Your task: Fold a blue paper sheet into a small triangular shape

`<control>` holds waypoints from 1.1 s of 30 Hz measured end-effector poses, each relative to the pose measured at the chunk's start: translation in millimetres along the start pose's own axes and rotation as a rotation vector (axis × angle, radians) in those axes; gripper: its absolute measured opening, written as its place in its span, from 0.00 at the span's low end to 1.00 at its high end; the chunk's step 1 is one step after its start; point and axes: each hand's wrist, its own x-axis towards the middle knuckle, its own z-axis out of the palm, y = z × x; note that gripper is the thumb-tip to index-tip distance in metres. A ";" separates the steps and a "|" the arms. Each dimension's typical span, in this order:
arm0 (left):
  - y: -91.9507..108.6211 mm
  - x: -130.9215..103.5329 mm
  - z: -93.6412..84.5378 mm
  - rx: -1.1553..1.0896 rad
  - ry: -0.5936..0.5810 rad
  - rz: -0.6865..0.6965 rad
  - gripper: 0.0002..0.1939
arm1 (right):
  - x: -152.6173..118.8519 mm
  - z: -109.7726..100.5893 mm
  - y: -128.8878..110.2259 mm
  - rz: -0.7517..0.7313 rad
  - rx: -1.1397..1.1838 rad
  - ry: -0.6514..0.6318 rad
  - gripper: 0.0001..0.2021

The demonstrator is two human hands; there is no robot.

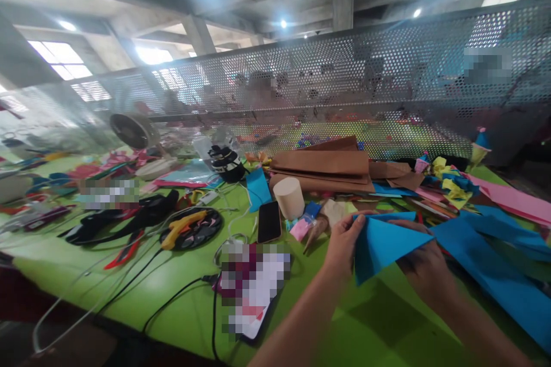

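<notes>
A folded piece of blue paper (383,243), roughly triangular, is held up above the green table at the right of the head view. My left hand (344,241) pinches its left corner, thumb on top. My right hand (422,255) grips it from the right and partly behind, with some fingers hidden by the paper. Larger blue sheets (491,264) lie on the table just right of my right hand. Beyond my left hand are a pink and blue paper piece (305,222) and a cream roll (289,197).
On the green table (172,292) are a black phone (269,222), a yellow glue gun (183,228) on a round black tray, cables, and orange-handled scissors (124,251). Brown paper (322,169) is stacked behind. A perforated metal screen (267,103) runs along the back.
</notes>
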 end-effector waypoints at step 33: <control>-4.0 3.9 -2.4 -0.120 0.308 0.020 0.34 | 11.3 7.5 -13.8 0.715 0.460 0.037 0.11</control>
